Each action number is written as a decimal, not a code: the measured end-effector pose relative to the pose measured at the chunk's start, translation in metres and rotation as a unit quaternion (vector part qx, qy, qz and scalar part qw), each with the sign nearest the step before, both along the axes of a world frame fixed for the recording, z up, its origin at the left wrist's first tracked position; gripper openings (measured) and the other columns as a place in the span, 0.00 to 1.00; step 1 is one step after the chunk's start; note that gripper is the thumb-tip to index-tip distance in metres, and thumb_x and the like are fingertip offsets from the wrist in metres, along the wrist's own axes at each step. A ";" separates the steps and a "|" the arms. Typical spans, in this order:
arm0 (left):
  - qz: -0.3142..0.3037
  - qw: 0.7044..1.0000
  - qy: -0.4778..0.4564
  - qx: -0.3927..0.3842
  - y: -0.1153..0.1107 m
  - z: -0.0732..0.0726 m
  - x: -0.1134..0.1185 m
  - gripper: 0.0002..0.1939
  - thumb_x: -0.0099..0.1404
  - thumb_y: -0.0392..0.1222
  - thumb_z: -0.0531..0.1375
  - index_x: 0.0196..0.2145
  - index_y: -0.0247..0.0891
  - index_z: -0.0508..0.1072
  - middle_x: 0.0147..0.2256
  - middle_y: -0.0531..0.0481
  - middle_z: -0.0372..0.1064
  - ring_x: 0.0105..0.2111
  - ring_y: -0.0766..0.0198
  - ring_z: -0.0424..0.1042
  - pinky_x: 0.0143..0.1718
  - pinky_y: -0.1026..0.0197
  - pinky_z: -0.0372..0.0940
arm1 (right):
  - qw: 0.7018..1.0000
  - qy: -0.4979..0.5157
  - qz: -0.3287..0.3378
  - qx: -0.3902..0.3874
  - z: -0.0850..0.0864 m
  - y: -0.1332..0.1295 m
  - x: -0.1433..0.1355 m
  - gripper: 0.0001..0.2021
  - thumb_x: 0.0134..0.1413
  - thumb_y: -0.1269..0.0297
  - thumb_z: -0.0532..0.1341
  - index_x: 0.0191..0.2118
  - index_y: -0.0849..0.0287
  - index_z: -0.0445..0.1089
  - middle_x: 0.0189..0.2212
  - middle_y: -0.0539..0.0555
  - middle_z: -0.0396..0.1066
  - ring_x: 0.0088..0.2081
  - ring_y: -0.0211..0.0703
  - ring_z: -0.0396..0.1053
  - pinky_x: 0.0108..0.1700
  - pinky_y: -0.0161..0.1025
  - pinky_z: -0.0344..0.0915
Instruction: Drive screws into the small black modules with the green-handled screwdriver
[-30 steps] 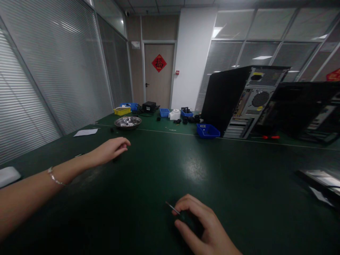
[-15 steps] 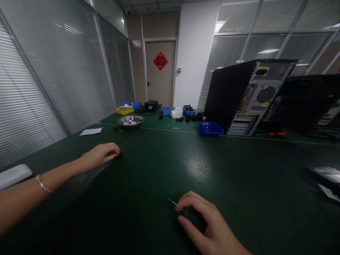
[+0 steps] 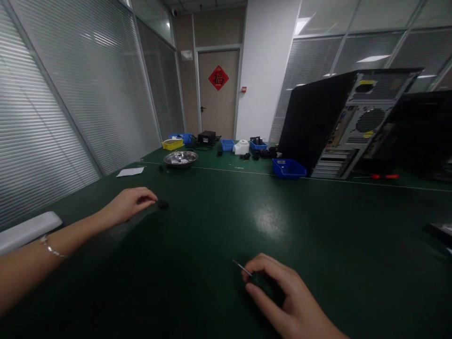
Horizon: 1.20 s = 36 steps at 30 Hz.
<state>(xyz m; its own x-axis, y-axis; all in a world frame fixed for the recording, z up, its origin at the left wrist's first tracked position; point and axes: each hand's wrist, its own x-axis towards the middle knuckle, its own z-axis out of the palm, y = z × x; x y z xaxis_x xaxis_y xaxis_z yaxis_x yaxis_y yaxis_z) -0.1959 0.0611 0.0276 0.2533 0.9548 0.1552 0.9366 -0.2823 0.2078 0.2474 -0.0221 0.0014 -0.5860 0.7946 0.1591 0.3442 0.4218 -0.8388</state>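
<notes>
My left hand (image 3: 132, 203) reaches over the left part of the green table (image 3: 197, 226), thumb and fingertips together at the edge of a small dark object (image 3: 163, 204) on the surface. Whether the fingertips grip it or only touch it is hard to tell. Nearer to me, at the lower right, my right hand (image 3: 277, 287) is curled around a screwdriver. Its thin metal shaft (image 3: 242, 267) sticks out to the upper left, while the handle is dark and mostly hidden by the fingers.
A metal bowl (image 3: 180, 159) and white paper (image 3: 130, 172) lie at the back left. Behind are small bins and a white device (image 3: 241, 147). A blue bin (image 3: 288, 168) stands beside a black computer case (image 3: 318, 122). A white object (image 3: 31, 230) is at the left edge.
The camera view has shifted slightly. My left hand has drawn back a little from the small dark object, which now shows more fully. My right hand keeps its hold on the screwdriver.
</notes>
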 end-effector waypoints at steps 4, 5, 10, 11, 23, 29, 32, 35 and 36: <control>-0.040 0.999 -0.004 -0.010 0.003 -0.001 0.005 0.15 0.68 0.49 0.54 0.42 0.40 0.76 0.45 0.45 0.74 0.44 0.54 0.74 0.45 0.55 0.69 | 1.000 -0.005 0.000 -0.013 0.002 0.000 0.000 0.06 0.63 0.66 0.58 0.42 0.55 0.71 0.39 0.53 0.73 0.40 0.46 0.73 0.42 0.41 0.68; -0.052 0.999 -0.004 -0.014 0.004 -0.002 0.006 0.14 0.68 0.49 0.54 0.41 0.41 0.76 0.47 0.46 0.74 0.46 0.54 0.73 0.48 0.54 0.68 | 1.000 -0.003 0.001 -0.013 0.003 0.000 0.000 0.06 0.63 0.66 0.58 0.42 0.55 0.71 0.39 0.53 0.73 0.40 0.46 0.73 0.43 0.40 0.68; -0.070 0.997 0.003 -0.023 0.008 -0.005 0.014 0.14 0.68 0.45 0.54 0.45 0.41 0.75 0.49 0.45 0.74 0.48 0.52 0.74 0.51 0.51 0.67 | 1.000 0.006 -0.003 -0.010 0.001 0.000 -0.001 0.06 0.63 0.67 0.58 0.42 0.55 0.71 0.39 0.53 0.74 0.40 0.46 0.73 0.43 0.40 0.68; -0.069 0.997 0.005 -0.023 0.010 -0.005 0.016 0.14 0.68 0.45 0.54 0.46 0.40 0.74 0.48 0.45 0.75 0.48 0.52 0.74 0.50 0.51 0.67 | 1.000 0.007 -0.003 -0.010 0.001 -0.001 -0.001 0.05 0.63 0.67 0.58 0.42 0.55 0.71 0.39 0.53 0.74 0.40 0.45 0.73 0.43 0.40 0.68; -0.084 0.996 0.010 0.012 0.035 0.002 0.025 0.14 0.68 0.46 0.54 0.45 0.40 0.75 0.48 0.46 0.75 0.48 0.53 0.73 0.50 0.52 0.66 | 1.000 -0.001 -0.003 -0.009 0.002 0.001 -0.002 0.05 0.63 0.66 0.58 0.42 0.55 0.71 0.38 0.53 0.73 0.40 0.45 0.73 0.43 0.40 0.68; -0.080 0.994 0.002 0.071 0.031 0.009 0.016 0.17 0.69 0.50 0.53 0.42 0.39 0.77 0.44 0.44 0.74 0.46 0.52 0.72 0.50 0.52 0.66 | 1.000 -0.002 -0.004 -0.006 -0.002 0.000 0.000 0.06 0.63 0.66 0.58 0.42 0.54 0.71 0.38 0.52 0.74 0.40 0.45 0.73 0.43 0.39 0.68; -0.076 0.994 -0.003 0.079 0.029 0.007 0.013 0.16 0.68 0.51 0.54 0.41 0.40 0.77 0.41 0.46 0.75 0.42 0.54 0.74 0.46 0.54 0.67 | 1.000 -0.009 -0.005 -0.004 -0.002 -0.001 0.000 0.06 0.63 0.67 0.57 0.42 0.54 0.71 0.37 0.53 0.74 0.40 0.45 0.73 0.43 0.40 0.69; -0.061 0.994 -0.011 0.090 0.027 0.004 0.011 0.16 0.68 0.50 0.54 0.41 0.40 0.77 0.40 0.45 0.75 0.41 0.53 0.74 0.43 0.54 0.67 | 1.000 -0.014 -0.005 0.001 -0.001 0.000 0.000 0.06 0.63 0.66 0.57 0.42 0.54 0.71 0.38 0.53 0.74 0.40 0.46 0.73 0.43 0.40 0.69; -0.057 0.994 -0.014 0.093 0.026 0.003 0.010 0.15 0.68 0.50 0.55 0.41 0.39 0.76 0.40 0.45 0.75 0.40 0.53 0.74 0.42 0.54 0.67 | 1.000 -0.014 -0.004 0.000 0.000 0.001 -0.001 0.06 0.63 0.66 0.57 0.42 0.54 0.71 0.38 0.53 0.74 0.40 0.46 0.73 0.43 0.40 0.69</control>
